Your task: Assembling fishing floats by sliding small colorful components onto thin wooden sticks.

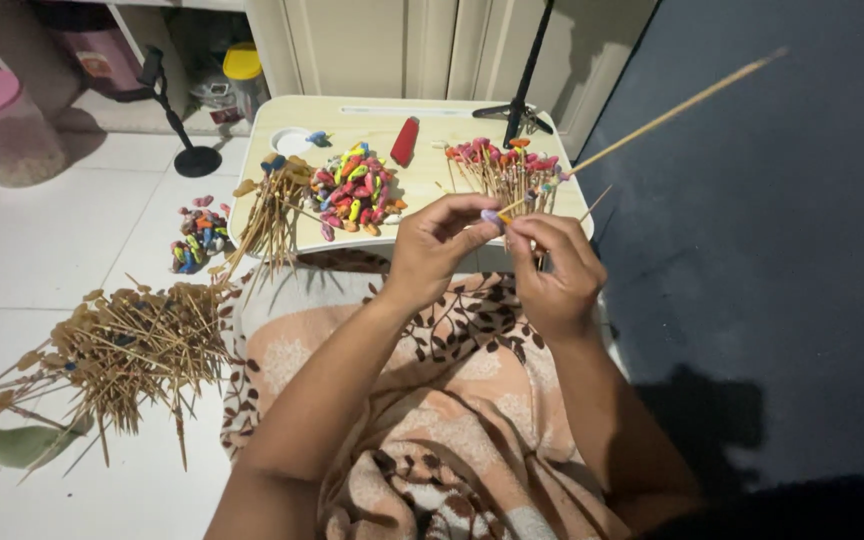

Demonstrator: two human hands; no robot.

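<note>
Above table (pixel 422 185), stick (pixel 652 122) between fingers (pixel 512 228)

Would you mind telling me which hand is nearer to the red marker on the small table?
Left. The left hand is just below and right of the red marker; the right hand lies further right.

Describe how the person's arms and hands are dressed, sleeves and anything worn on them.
Both forearms are bare, with no sleeves in view. The left hand and the right hand wear no gloves; no ring, watch or bracelet can be seen on either.
</note>
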